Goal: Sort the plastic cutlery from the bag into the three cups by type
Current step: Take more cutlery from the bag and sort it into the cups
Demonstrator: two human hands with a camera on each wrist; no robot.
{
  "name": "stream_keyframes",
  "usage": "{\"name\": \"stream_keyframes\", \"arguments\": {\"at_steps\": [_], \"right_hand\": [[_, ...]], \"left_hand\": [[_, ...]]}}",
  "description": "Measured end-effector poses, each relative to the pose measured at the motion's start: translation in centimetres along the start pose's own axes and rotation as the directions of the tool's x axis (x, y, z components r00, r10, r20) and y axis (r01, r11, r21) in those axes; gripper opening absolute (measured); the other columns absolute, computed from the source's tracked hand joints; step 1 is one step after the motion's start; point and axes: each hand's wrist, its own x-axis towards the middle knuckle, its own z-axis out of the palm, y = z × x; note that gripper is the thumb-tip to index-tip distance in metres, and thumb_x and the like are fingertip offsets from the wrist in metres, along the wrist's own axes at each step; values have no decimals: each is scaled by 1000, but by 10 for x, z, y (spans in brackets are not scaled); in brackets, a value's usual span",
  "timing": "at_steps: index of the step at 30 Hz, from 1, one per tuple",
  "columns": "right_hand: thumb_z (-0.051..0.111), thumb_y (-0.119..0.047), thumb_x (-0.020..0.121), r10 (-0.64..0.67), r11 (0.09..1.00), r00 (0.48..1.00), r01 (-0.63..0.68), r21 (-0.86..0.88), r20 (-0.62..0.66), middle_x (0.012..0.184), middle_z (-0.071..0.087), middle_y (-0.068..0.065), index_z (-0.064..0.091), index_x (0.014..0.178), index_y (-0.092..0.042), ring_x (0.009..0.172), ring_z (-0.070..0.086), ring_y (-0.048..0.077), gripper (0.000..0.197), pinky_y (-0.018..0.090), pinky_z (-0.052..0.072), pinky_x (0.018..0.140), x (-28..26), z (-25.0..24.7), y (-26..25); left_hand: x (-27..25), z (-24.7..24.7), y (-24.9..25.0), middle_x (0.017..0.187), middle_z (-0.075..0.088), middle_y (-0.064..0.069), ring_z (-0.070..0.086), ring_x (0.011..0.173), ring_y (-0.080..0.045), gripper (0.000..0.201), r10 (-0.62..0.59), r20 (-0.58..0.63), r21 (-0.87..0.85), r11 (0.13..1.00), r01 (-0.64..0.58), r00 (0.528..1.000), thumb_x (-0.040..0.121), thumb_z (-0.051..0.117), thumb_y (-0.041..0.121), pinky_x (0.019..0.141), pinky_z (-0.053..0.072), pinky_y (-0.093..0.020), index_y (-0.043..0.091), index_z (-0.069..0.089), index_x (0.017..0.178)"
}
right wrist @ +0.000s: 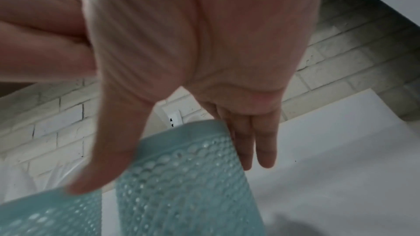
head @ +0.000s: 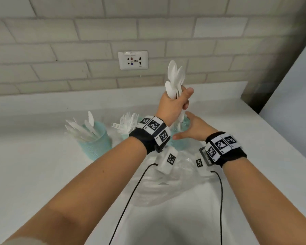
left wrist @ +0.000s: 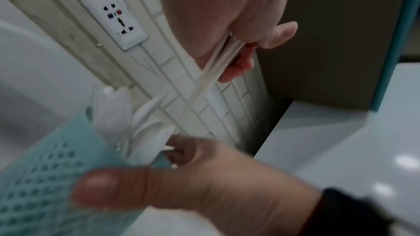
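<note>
My left hand point(head: 173, 101) grips a bundle of white plastic spoons point(head: 175, 76) by the handles, bowls up, raised above the right-most teal cup point(head: 181, 137). My right hand point(head: 193, 129) is spread wide, fingers straight, lying against that cup's side. More spoons point(left wrist: 136, 128) already stand in it. The left cup point(head: 95, 140) holds knives point(head: 85, 128), the middle cup point(head: 125, 136) forks point(head: 126, 123). The clear plastic bag point(head: 166, 177) lies crumpled on the white counter point(head: 42, 174) under my wrists.
</note>
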Motion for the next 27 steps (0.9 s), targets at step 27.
{"name": "stream_keyframes", "arguments": {"at_steps": [27], "right_hand": [[86,-14,60,-81,994,995,76,83,57,107,61,-10,56,120,-22,107,56,14,67,30,45,96,6,-4,2]], "left_hand": [[-1,2,-39,98,53,1,54,87,-11,53,-98,110,466,884,36,989,78,76,30,76,45,-14,13,51,121]]}}
